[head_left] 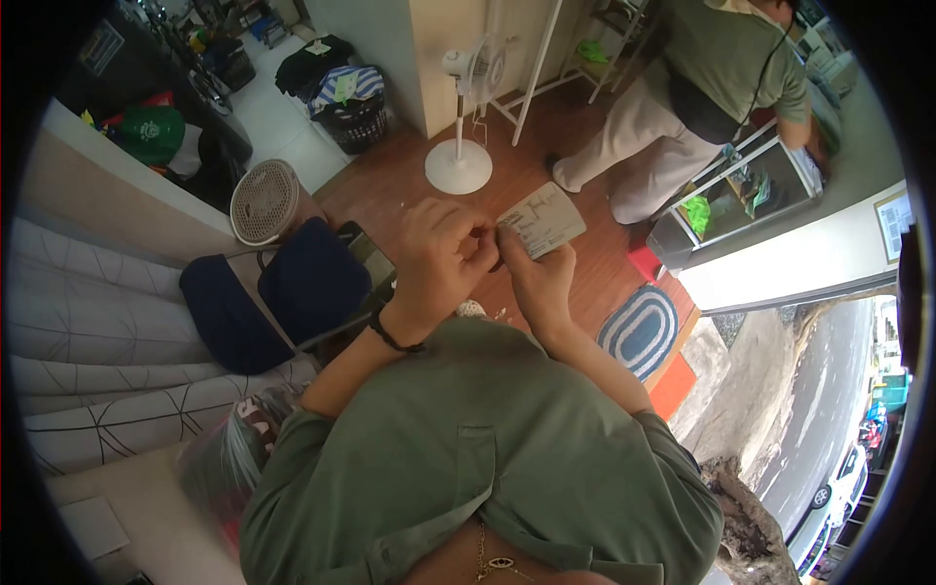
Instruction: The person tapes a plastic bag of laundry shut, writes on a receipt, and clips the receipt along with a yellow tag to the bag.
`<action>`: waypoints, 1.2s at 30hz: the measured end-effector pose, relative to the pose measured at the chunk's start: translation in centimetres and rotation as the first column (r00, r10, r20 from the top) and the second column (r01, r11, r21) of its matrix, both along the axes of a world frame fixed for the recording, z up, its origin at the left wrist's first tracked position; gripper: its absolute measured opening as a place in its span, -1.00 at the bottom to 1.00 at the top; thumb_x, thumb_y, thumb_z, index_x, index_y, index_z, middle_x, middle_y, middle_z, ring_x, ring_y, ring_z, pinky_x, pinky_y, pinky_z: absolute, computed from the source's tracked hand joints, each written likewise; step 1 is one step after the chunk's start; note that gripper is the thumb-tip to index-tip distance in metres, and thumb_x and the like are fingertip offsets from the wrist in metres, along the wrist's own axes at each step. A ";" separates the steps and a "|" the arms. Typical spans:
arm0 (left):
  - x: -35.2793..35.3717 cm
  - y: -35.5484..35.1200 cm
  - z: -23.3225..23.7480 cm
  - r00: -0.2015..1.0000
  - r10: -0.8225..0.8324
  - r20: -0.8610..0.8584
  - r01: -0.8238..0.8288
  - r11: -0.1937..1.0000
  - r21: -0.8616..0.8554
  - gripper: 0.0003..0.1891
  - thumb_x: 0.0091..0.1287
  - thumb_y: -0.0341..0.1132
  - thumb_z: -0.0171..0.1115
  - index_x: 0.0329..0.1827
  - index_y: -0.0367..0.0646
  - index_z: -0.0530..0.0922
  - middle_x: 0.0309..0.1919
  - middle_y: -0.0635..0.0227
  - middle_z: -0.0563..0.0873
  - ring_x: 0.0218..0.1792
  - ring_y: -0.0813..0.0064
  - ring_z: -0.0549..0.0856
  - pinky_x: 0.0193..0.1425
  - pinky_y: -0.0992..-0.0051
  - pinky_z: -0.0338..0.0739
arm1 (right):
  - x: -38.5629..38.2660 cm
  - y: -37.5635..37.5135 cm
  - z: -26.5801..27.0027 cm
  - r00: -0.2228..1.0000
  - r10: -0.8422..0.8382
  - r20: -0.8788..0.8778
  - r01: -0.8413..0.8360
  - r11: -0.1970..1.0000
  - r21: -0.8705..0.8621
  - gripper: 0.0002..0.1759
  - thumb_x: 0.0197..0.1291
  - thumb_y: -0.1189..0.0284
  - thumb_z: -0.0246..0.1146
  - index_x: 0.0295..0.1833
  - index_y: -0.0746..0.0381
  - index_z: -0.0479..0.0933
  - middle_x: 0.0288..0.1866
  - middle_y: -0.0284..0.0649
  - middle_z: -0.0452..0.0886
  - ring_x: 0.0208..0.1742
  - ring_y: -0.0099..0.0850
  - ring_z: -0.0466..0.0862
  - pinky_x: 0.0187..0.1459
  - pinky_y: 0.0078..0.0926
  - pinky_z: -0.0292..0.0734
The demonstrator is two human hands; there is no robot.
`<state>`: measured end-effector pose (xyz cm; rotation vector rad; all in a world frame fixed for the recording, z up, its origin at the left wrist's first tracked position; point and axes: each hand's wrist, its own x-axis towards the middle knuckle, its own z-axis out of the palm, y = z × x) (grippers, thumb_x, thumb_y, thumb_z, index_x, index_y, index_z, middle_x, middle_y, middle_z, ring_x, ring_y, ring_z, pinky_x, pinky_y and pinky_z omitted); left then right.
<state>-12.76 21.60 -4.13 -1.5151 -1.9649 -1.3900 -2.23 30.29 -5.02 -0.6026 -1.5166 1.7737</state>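
Observation:
A small pale paper card [542, 220] with handwriting and print is pinched in my right hand [538, 283], the thumb lying over its lower left part. Close by on the left, my left hand [444, 255] has its fingers curled and pressed together near the card's left edge. Whatever lies between those fingertips is too small to make out. A dark bracelet [395, 334] circles my left wrist. Both hands are raised in front of my green shirt [468, 409].
A white standing fan [458, 167] is ahead, with a full black laundry basket [353, 127] behind it. Another person [682, 97] stands at a glass case [760, 185]. Dark blue bags [312, 278] are at the left, an oval rug [639, 331] at the right.

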 end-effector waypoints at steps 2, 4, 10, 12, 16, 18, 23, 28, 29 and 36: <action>-0.1 0.1 -0.3 0.999 -0.025 0.044 0.024 1.000 0.014 -0.87 0.02 -0.51 0.36 -0.36 -0.19 0.61 -0.44 0.31 0.66 -0.33 0.24 0.61 -0.23 0.33 0.47 | 0.1 0.0 0.1 1.000 0.022 0.001 -0.022 0.999 -0.023 -0.90 0.27 0.54 0.29 -0.21 0.38 0.60 -0.36 -0.27 0.68 -0.40 -0.57 0.66 -0.38 -0.61 0.60; -0.2 0.1 -0.5 0.993 -0.062 0.103 0.059 0.998 0.034 -0.88 0.04 -0.51 0.34 -0.36 -0.21 0.61 -0.44 0.30 0.65 -0.35 0.27 0.61 -0.25 0.36 0.47 | 0.3 0.2 0.3 0.998 0.059 0.011 -0.058 0.997 -0.055 -0.89 0.26 0.53 0.29 -0.20 0.39 0.60 -0.33 -0.25 0.69 -0.42 -0.55 0.66 -0.38 -0.59 0.60; -0.7 -0.5 -0.9 0.876 -0.230 0.425 0.232 0.971 0.047 -0.94 0.20 -0.52 0.27 -0.28 -0.25 0.61 -0.40 0.42 0.63 -0.34 0.61 0.57 -0.24 0.59 0.43 | 0.6 2.8 -0.4 0.935 0.322 -0.148 -0.352 0.796 -0.493 -0.82 0.23 0.49 0.34 -0.12 0.36 0.57 -0.37 -0.23 0.66 -0.52 -0.47 0.61 -0.47 -0.57 0.53; -1.0 -0.5 -1.6 0.787 -0.280 0.550 0.304 0.951 0.049 -0.95 0.27 -0.52 0.23 -0.24 -0.26 0.61 -0.36 0.49 0.63 -0.32 0.74 0.53 -0.23 0.66 0.41 | 0.6 3.2 -1.0 0.902 0.372 -0.221 -0.427 0.690 -0.584 -0.77 0.21 0.48 0.38 -0.07 0.34 0.55 -0.38 -0.25 0.64 -0.53 -0.46 0.60 -0.50 -0.59 0.50; -1.3 -0.5 -2.1 0.609 -0.314 0.729 0.351 0.930 0.108 -0.94 0.32 -0.53 0.18 -0.20 -0.28 0.60 -0.32 0.54 0.62 -0.30 0.81 0.50 -0.22 0.72 0.39 | 0.4 2.9 -1.4 0.950 0.299 -0.096 -0.306 0.815 -0.493 -0.64 0.16 0.46 0.44 0.02 0.32 0.52 -0.29 -0.29 0.63 -0.37 -0.46 0.64 -0.38 -0.59 0.52; -1.5 -0.5 -2.2 0.608 -0.304 0.733 0.348 0.932 0.098 -0.93 0.33 -0.53 0.17 -0.20 -0.28 0.61 -0.31 0.55 0.62 -0.30 0.83 0.50 -0.21 0.74 0.38 | -0.7 0.8 -0.2 0.992 -0.099 -0.073 0.088 0.986 -0.141 -0.65 0.11 0.48 0.47 -0.01 0.28 0.56 -0.23 -0.29 0.64 -0.25 -0.45 0.63 -0.25 -0.53 0.52; -1.5 -0.5 -2.1 0.699 -0.212 0.683 0.264 0.964 0.029 -0.92 0.31 -0.50 0.21 -0.19 -0.28 0.61 -0.34 0.56 0.62 -0.30 0.81 0.49 -0.22 0.69 0.38 | 0.6 1.4 -1.0 0.957 -0.286 -0.043 0.221 0.625 0.749 -0.80 0.00 0.54 0.48 -0.21 0.18 0.69 -0.20 -0.28 0.68 -0.16 -0.41 0.62 -0.01 -0.38 0.45; -0.5 -0.4 -0.7 0.877 -0.180 0.445 0.182 0.982 0.039 -0.91 0.23 -0.50 0.27 -0.22 -0.25 0.61 -0.37 0.42 0.63 -0.34 0.59 0.55 -0.26 0.57 0.41 | 0.7 0.7 0.4 0.976 -0.188 0.109 0.087 0.798 0.597 -0.89 0.06 0.54 0.43 -0.26 0.25 0.68 -0.34 -0.27 0.72 -0.34 -0.47 0.66 -0.14 -0.50 0.53; -0.3 -0.2 -0.5 0.902 -0.171 0.395 0.164 0.985 0.051 -0.91 0.21 -0.51 0.28 -0.23 -0.25 0.61 -0.37 0.37 0.63 -0.35 0.52 0.57 -0.26 0.53 0.42 | 0.6 0.6 0.6 0.974 -0.193 0.116 0.096 0.823 0.561 -0.91 0.07 0.54 0.42 -0.27 0.26 0.68 -0.37 -0.26 0.73 -0.37 -0.47 0.67 -0.19 -0.53 0.55; -0.1 0.1 -0.5 0.992 -0.122 0.027 0.122 0.992 0.003 -0.79 0.06 -0.57 0.37 -0.23 -0.24 0.59 -0.33 0.23 0.62 -0.27 0.20 0.61 -0.22 0.31 0.50 | 1.1 1.3 1.8 0.947 -0.210 0.242 0.031 0.812 0.583 -0.89 0.04 0.51 0.39 -0.30 0.31 0.66 -0.40 -0.20 0.70 -0.42 -0.47 0.69 -0.29 -0.55 0.59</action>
